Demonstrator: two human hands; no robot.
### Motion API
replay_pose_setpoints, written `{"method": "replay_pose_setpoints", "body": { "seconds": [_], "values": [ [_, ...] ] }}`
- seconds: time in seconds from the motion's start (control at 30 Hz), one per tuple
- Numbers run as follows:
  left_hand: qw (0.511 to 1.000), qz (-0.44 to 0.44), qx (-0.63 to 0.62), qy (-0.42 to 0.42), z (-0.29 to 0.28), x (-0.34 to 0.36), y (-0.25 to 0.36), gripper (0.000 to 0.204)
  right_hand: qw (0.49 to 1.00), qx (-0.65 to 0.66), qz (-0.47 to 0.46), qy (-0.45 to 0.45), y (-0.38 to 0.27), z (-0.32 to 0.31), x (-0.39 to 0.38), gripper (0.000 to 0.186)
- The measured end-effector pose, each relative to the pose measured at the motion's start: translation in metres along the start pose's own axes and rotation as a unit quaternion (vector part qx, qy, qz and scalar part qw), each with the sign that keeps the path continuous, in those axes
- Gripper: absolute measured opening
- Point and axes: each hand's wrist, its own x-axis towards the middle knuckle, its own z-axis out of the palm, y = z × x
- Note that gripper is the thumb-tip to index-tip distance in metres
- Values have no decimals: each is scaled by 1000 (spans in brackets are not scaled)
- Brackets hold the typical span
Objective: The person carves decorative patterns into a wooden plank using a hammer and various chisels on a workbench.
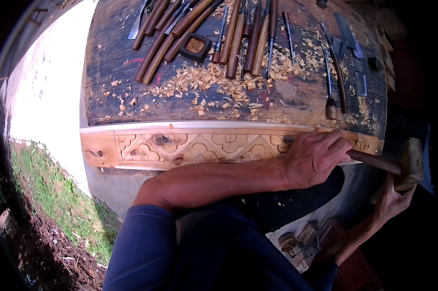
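A long wooden board (98, 145) lies along the bench's near edge, its face carved with scalloped and diagonal shapes. My left forearm reaches across in front of it. Closed around a chisel (374, 161), my left hand (313, 157) rests over the right part of the carving. The chisel's metal end shows left of the fist, against the board, and its brown handle sticks out to the right. My right hand (392, 200) grips a wooden mallet (413, 162), whose head is at the handle's butt end. Shadow hides part of that hand and the mallet's grip.
Several wood-handled carving tools (238, 41) lie across the back of the worn bench (117, 68), around a small dark square box (195, 46). Wood shavings (204, 82) litter the top. A brush (331, 107) and flat metal blades (359, 83) are at the right.
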Motion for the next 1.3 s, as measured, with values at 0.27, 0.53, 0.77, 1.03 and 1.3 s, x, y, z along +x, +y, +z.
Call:
{"method": "replay_pose_setpoints", "body": {
  "seconds": [0.27,0.53,0.77,1.03,1.3],
  "values": [
    [1000,1,-14,4,-5,-2,1,22,1000,20,-18,6,-4,-9,-5,56],
    [999,11,-38,4,-12,-5,3,24,993,75,15,86,-35,-23,4,56],
    [999,45,-28,1,-9,-10,5,23,989,133,11,59,-32,-26,1,57],
    [998,43,-33,19,-10,-4,3,23,987,160,-32,16,-19,-28,1,63],
    [999,12,-40,20,-7,0,1,21,991,134,3,21,-33,-22,1,66]
  ]
}}
